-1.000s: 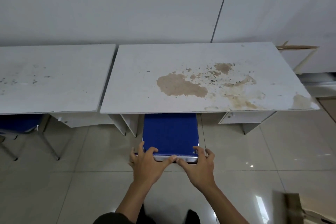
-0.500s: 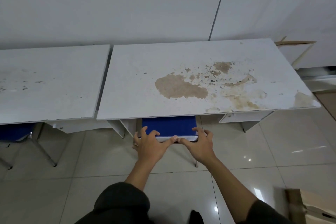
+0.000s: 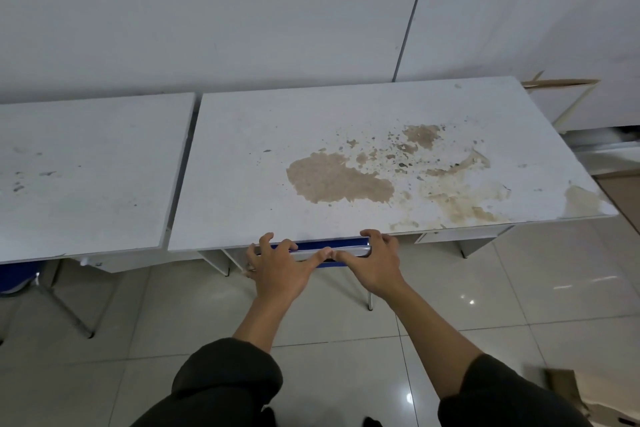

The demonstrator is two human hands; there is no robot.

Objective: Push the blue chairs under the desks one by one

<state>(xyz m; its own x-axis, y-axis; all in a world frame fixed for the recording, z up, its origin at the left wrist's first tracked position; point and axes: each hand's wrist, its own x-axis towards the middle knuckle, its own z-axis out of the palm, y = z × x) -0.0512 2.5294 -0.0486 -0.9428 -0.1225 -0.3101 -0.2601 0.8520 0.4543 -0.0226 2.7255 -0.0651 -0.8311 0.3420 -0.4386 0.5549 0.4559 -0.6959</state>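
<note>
A blue chair point(image 3: 313, 245) sits almost wholly under the stained white desk point(image 3: 242, 184); only a thin blue strip and its chrome top rail show at the desk's front edge. My left hand point(image 3: 278, 270) grips the rail's left part, fingers curled over it. My right hand point(image 3: 375, 263) grips the rail's right part, and my thumbs nearly touch in the middle. One chrome chair leg point(image 3: 370, 300) stands on the tiles below. A second blue chair point(image 3: 15, 277) shows partly under the left desk point(image 3: 86, 177).
Both desks stand against a white wall. Glossy beige floor tiles lie below. Cardboard pieces point(image 3: 568, 388) lie at the bottom right, and a broken board point(image 3: 561, 83) leans beyond the right desk's far corner.
The blue chair has slid forward under the stained desk, from seat mostly exposed to almost hidden. Both hands moved with it up to the desk's front edge.
</note>
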